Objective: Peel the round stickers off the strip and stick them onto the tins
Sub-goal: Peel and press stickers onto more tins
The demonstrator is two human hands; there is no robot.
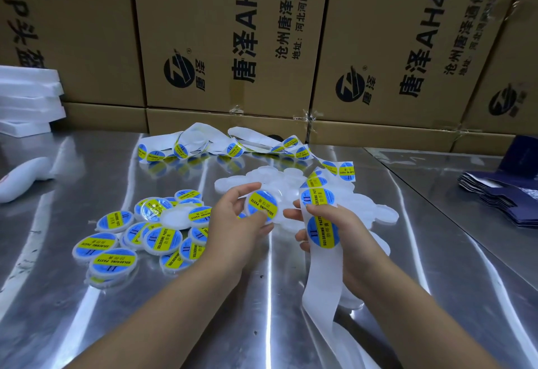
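Note:
My left hand [233, 220] grips a round white tin [263, 207] that carries a blue and yellow round sticker, with fingers above it and the thumb below. My right hand [326, 223] pinches the white backing strip [321, 269], which bears blue and yellow stickers [323, 233] and trails down toward me. The strip runs back over the table to a tangled heap [233, 144] near the boxes. Several stickered tins [139, 234] lie in a pile at my left. Several bare white tins [291, 176] lie behind and under my hands.
The work surface is a shiny metal table [87, 310]. Brown cardboard boxes [227, 48] form a wall at the back. White foam sheets [29, 97] are stacked at far left, beside a white object [20, 179]. Folded dark blue cartons [506, 196] lie at right.

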